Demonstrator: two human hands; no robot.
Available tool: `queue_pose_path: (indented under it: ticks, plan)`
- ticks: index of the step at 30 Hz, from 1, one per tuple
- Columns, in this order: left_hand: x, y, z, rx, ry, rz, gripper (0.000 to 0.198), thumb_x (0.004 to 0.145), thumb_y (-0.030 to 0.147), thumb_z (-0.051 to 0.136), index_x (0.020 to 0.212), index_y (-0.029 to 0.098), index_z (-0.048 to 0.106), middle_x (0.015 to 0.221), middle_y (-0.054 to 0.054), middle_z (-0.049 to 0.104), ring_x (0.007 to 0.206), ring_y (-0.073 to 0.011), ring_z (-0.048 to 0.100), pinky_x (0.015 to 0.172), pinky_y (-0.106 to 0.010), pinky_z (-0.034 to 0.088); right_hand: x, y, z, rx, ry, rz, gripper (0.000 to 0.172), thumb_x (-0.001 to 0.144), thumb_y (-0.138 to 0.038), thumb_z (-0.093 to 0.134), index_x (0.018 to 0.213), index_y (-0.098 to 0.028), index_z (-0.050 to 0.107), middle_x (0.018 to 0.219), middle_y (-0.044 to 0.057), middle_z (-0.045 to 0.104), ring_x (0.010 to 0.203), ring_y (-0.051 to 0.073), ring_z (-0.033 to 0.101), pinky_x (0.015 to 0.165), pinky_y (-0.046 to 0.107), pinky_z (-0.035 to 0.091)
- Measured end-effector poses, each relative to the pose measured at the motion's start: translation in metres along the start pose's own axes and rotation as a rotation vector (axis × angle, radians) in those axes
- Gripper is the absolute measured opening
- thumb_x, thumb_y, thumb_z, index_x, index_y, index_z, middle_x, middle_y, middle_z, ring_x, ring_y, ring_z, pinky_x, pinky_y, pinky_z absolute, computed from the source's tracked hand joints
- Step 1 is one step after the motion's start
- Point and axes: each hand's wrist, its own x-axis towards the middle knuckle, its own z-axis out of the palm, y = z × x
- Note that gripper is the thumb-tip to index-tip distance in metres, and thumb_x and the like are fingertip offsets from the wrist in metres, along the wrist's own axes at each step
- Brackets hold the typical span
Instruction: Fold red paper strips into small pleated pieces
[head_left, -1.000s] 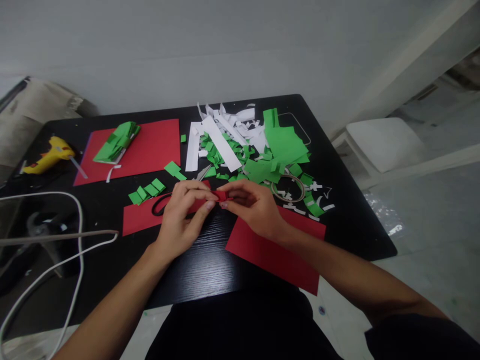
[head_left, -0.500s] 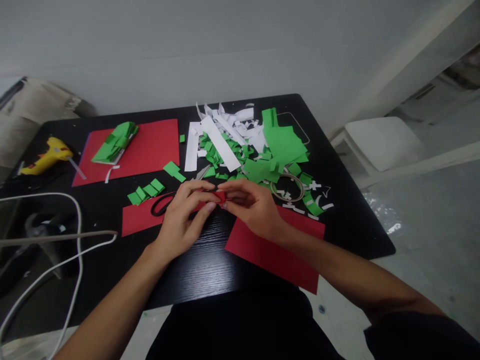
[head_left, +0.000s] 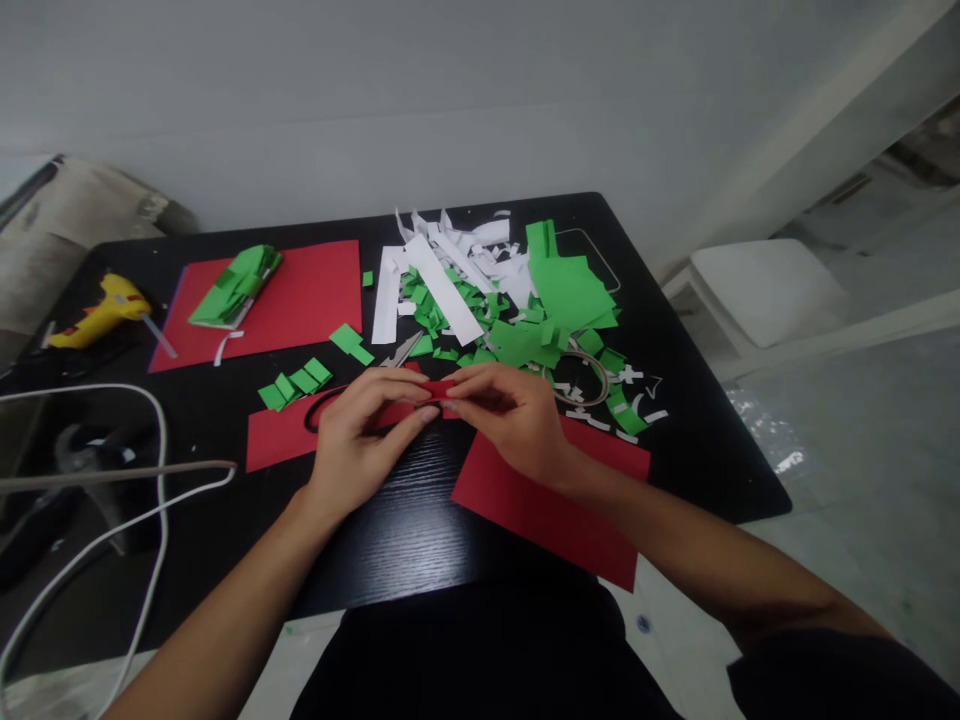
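Note:
Between my fingertips is a small piece of red paper [head_left: 440, 391], partly covered by them. My left hand [head_left: 367, 425] pinches its left end, and my right hand [head_left: 514, 410] pinches the right end. Beneath the left hand lies a red paper strip [head_left: 281, 440], with scissors [head_left: 403, 350] across it, their black handle partly hidden. A larger red sheet [head_left: 547, 510] lies under my right wrist. Several folded green paper pieces [head_left: 304, 380] rest left of my left hand.
Behind the hands spreads a pile of white strips [head_left: 446, 290] and green scraps [head_left: 574, 290]. A tape roll [head_left: 604, 375] lies to the right. Farther left are a yellow glue gun [head_left: 105, 312], a red sheet [head_left: 315, 290] bearing a green paper bundle [head_left: 236, 285], pliers [head_left: 82, 465] and a white cable [head_left: 161, 430].
The red piece has turned between my fingers and now shows as a flatter, longer strip. Both hands stay in nearly the same place.

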Motion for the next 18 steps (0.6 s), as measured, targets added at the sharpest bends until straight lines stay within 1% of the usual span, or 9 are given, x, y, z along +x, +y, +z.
queue_pose_path:
  ticks: [4,8,10,13,15,18]
  plan:
    - [-0.001,-0.001,-0.001,-0.014,0.037,-0.039,0.011,0.090,0.014,0.078,0.097,0.022,0.077,0.106,-0.005,0.075,0.101,-0.0190,0.072,0.091,-0.036,0.058,0.001,-0.003,0.000,0.097,0.021,0.118,0.009,0.078,-0.021,0.088,0.084,-0.022,0.081,0.099,0.005,0.079,0.099,0.020,0.076,0.094,0.037,0.064]
    - [-0.002,0.000,-0.002,-0.023,0.063,-0.039,0.010,0.091,0.013,0.076,0.094,0.023,0.078,0.102,-0.004,0.077,0.097,-0.0176,0.072,0.089,-0.034,0.059,0.003,-0.005,0.000,0.173,0.013,0.216,0.017,0.072,-0.024,0.093,0.084,-0.021,0.080,0.101,0.004,0.079,0.094,0.019,0.077,0.092,0.036,0.065]
    - [-0.002,0.000,0.000,-0.063,0.090,-0.069,0.008,0.090,0.014,0.077,0.093,0.022,0.078,0.100,-0.003,0.077,0.094,-0.0167,0.073,0.084,-0.031,0.059,0.003,-0.006,0.001,0.197,0.012,0.236,0.020,0.071,-0.025,0.093,0.083,-0.021,0.078,0.100,0.004,0.078,0.091,0.018,0.077,0.090,0.035,0.066]
    - [-0.003,0.001,0.005,-0.174,0.150,-0.148,0.008,0.087,0.016,0.080,0.092,0.021,0.076,0.095,-0.003,0.077,0.086,-0.0150,0.074,0.077,-0.027,0.060,0.003,-0.007,0.002,0.209,0.022,0.233,0.020,0.073,-0.026,0.092,0.083,-0.021,0.075,0.093,0.002,0.078,0.087,0.017,0.077,0.086,0.033,0.066]
    - [-0.004,0.001,0.009,-0.226,0.183,-0.188,0.010,0.086,0.016,0.082,0.091,0.020,0.074,0.091,-0.002,0.077,0.081,-0.0137,0.074,0.074,-0.025,0.061,0.003,-0.007,0.003,0.212,0.031,0.238,0.023,0.074,-0.026,0.091,0.086,-0.022,0.073,0.088,0.001,0.078,0.084,0.016,0.077,0.083,0.032,0.067]
    - [-0.004,0.002,0.013,-0.286,0.207,-0.232,0.015,0.084,0.016,0.083,0.093,0.020,0.072,0.087,-0.001,0.078,0.077,-0.0120,0.074,0.074,-0.023,0.062,0.003,-0.007,0.003,0.224,0.042,0.260,0.030,0.072,-0.026,0.093,0.091,-0.023,0.069,0.087,-0.001,0.078,0.083,0.016,0.077,0.079,0.031,0.067]
